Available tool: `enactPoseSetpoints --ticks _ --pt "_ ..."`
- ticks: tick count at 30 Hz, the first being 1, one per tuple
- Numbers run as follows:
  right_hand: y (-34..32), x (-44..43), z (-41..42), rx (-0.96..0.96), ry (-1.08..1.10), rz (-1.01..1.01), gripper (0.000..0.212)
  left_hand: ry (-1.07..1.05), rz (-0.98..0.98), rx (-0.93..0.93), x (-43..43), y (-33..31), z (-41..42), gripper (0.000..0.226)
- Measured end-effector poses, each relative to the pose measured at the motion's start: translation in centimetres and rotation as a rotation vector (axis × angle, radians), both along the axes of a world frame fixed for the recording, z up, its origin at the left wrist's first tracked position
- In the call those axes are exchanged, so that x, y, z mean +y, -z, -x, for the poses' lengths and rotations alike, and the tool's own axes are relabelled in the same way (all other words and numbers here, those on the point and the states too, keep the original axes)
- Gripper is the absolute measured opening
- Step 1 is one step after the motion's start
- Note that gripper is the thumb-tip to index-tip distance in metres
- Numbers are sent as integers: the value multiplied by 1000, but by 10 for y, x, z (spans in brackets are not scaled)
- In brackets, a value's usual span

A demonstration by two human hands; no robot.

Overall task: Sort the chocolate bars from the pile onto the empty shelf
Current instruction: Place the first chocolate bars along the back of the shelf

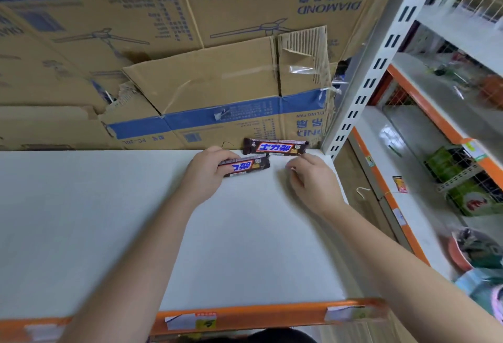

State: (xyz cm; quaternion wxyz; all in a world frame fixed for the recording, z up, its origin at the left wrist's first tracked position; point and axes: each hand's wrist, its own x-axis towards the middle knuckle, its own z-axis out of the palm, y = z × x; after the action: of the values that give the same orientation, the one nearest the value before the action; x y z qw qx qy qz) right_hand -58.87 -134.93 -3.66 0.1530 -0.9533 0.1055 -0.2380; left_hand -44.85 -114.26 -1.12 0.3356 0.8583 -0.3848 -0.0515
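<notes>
While one chocolate bar (275, 147) lies flat at the back of the white shelf (109, 220), just beside the foot of the slotted upright (381, 62) and up against the cardboard boxes (206, 84) behind, a second bar (246, 167) sits immediately in front of it, a little further from the upright. The left hand (206, 171) has its grip closed round the end of that second bar away from the upright, thumb and fingers curled over the wrapper. I cannot tell whether the bar rests on the shelf or hangs just above it. The right hand (310, 176) hovers nearer the upright, fingers loosely curled and holding nothing, its fingertips close to the first bar's end. I'd judge this to be the placing step, early on, with only two bars up here and the pile out of sight. The next move calls for squaring the second bar parallel to the first, labels facing alike, then letting go without dragging it askew.
</notes>
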Motion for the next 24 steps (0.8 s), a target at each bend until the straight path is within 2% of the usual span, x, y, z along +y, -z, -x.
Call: enactPoseSetpoints --ticks 4,11,16,24 --pt "10 5 29 63 -91 17 15 -6 96 1 -44 0 6 21" --pt "8 7 34 57 -97 -54 22 -29 209 -60 -82 14 11 17" --pt "4 9 35 66 -99 -78 31 -99 182 -233 -89 20 5 16" --pt "4 8 36 83 -84 -89 29 -175 99 -421 -94 26 5 15"
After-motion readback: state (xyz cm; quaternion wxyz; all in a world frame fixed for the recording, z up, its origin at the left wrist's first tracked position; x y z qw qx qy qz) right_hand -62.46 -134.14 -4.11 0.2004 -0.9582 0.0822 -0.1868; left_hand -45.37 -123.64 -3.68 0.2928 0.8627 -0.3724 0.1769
